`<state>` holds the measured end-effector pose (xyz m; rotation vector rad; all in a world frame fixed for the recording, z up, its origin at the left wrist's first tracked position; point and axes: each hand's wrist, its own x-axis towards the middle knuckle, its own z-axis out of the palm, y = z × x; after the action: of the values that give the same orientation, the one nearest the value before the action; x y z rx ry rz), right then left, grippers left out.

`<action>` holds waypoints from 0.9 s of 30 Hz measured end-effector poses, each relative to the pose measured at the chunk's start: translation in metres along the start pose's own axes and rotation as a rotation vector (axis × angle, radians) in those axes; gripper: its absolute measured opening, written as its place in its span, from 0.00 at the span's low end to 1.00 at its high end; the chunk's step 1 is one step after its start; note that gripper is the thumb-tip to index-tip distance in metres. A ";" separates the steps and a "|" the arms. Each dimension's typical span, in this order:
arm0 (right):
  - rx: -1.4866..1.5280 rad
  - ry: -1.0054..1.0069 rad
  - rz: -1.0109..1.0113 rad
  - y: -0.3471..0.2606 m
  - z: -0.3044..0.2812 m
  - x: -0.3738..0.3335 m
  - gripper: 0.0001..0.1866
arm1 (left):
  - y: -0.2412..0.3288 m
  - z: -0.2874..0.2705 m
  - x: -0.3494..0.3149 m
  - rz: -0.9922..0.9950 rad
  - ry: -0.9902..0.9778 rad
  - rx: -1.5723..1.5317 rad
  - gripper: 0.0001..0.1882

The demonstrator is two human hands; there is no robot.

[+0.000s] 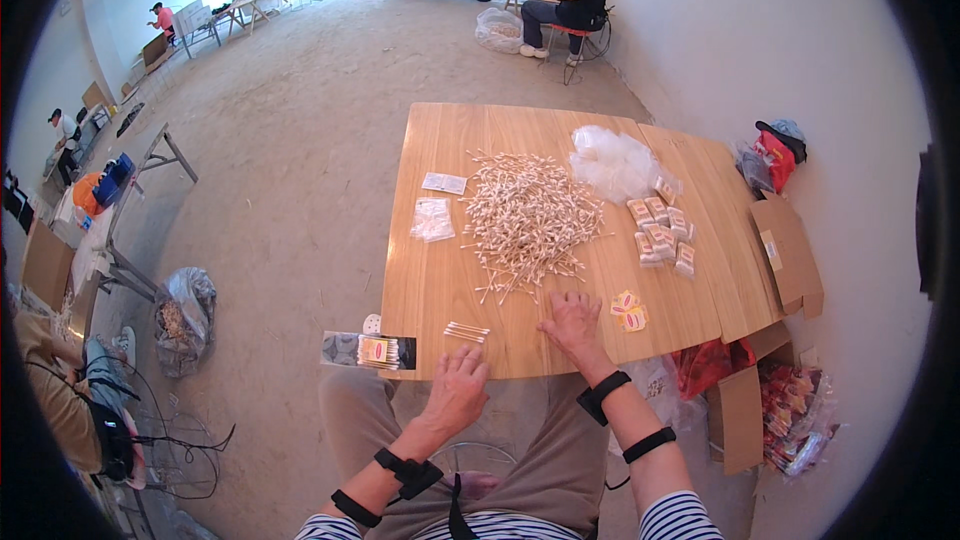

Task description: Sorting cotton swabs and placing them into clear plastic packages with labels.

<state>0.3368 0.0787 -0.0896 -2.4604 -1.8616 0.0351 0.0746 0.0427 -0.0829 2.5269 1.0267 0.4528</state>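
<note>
Head view, hidden or unclear items first: single swabs in the pile (527,218) cannot be told apart, and the contents of the clear bags (433,219) are too small to make out. The tray (368,350) overhangs the table's (440,280) near-left edge and holds something pale that is not identifiable. The person's knees are partly hidden under the table edge.

Left hand (457,388) rests at the near edge, fingers loosely spread and flat, gripping nothing; its fingertips lie just short of a small bundle (466,332) of swabs. Whether they touch it cannot be told.

Right hand (571,322) lies palm down, fingers spread wide, at the near fringe of the pile, holding nothing visible. Stickers (628,311) lie just beside it to the right; filled packets (662,232) sit further back, near a crumpled heap of plastic (612,162).
</note>
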 end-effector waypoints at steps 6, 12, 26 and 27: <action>0.013 -0.045 0.022 -0.001 -0.003 0.002 0.31 | -0.001 0.005 -0.002 -0.007 -0.019 -0.010 0.26; 0.008 -0.045 0.025 0.000 0.000 0.002 0.29 | 0.000 0.007 -0.004 0.001 -0.030 0.042 0.25; -0.002 -0.023 0.029 -0.002 -0.001 0.000 0.27 | 0.004 0.000 0.001 0.029 -0.086 0.107 0.23; -0.002 -0.023 0.033 -0.001 0.000 0.001 0.27 | 0.004 0.000 0.002 0.031 -0.086 0.105 0.23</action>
<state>0.3360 0.0798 -0.0895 -2.5028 -1.8300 0.0627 0.0784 0.0415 -0.0809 2.6333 1.0054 0.3027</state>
